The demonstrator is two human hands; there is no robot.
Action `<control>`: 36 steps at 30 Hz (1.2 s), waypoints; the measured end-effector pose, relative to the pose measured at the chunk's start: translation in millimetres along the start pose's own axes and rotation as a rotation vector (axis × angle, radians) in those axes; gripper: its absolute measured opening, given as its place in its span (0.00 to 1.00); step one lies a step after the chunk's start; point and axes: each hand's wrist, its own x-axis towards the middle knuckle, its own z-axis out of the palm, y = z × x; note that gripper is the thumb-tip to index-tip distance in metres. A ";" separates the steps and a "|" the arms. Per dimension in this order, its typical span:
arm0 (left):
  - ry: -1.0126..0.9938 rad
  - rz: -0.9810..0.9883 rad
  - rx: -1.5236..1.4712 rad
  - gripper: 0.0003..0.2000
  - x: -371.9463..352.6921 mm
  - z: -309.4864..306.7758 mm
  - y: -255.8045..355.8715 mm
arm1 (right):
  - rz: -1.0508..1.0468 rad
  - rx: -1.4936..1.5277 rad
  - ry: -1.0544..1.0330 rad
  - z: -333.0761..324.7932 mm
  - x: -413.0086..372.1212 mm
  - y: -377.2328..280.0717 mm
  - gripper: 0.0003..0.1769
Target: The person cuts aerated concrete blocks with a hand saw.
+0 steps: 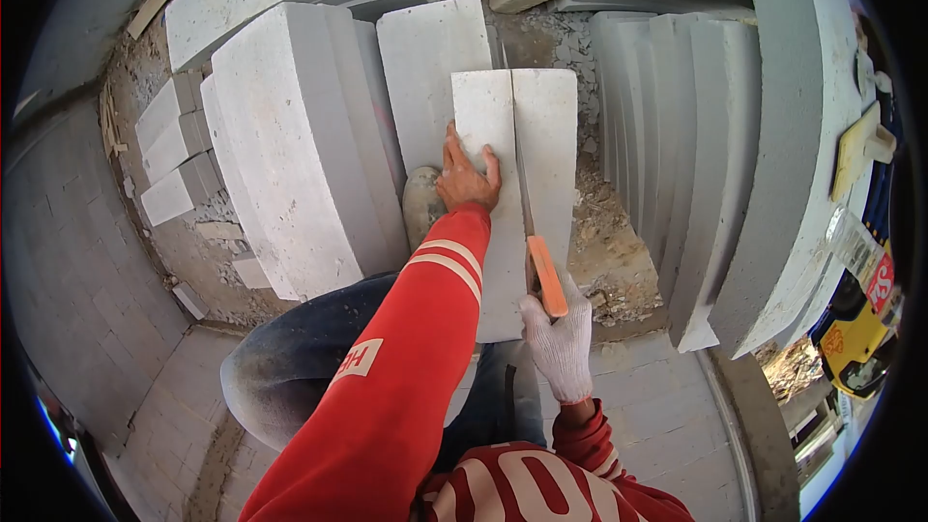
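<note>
Slabs (275, 126) either side of the slit block (547, 145), shoe (421, 205) alongside.

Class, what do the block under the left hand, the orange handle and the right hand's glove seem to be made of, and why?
Block: probably lightweight concrete, matte and pale, with a chalky, slightly pitted face.
Orange handle: likely plastic, smooth and evenly coloured, though painted wood is possible.
Glove: apparently knitted fabric, dull off-white, with a finely textured surface.
</note>
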 end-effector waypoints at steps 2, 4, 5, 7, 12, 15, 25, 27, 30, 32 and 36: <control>0.019 0.028 0.004 0.37 0.7 -0.2 -1.0 | 0.067 0.013 -0.058 10.2 45.7 -6.6 0.11; 0.043 0.052 -0.011 0.37 8.2 2.1 0.3 | 0.064 0.009 -0.056 29.0 78.9 -18.0 0.12; 0.046 0.047 -0.012 0.37 1.6 1.3 -3.0 | 0.000 0.010 -0.025 35.6 81.4 -18.2 0.14; 0.039 0.047 -0.012 0.36 -2.3 2.8 -5.8 | -0.063 0.006 0.005 36.6 73.9 -20.7 0.15; 0.015 -0.003 0.006 0.36 -2.4 0.6 -1.1 | 0.008 -0.044 -0.076 12.4 11.8 2.0 0.27; 0.014 -0.009 -0.021 0.36 -3.4 0.0 -4.3 | 0.067 0.024 0.014 -1.6 -59.2 4.0 0.24; 0.016 0.014 -0.003 0.36 6.7 -1.7 3.3 | -0.053 -0.148 0.048 24.2 8.3 30.4 0.26; 0.002 -0.001 0.004 0.36 5.3 0.1 6.6 | -0.001 -0.120 -0.047 9.6 -22.6 51.9 0.29; 0.062 0.031 -0.003 0.36 -7.3 0.5 -6.6 | -0.006 -0.097 0.079 1.8 -76.7 34.5 0.21; 0.024 0.001 0.005 0.36 0.1 -1.3 2.2 | 0.091 -0.081 0.029 -4.7 -72.3 28.3 0.27; -0.002 0.005 -0.018 0.36 4.1 -1.2 2.2 | -0.032 -0.124 -0.005 17.5 20.4 4.3 0.14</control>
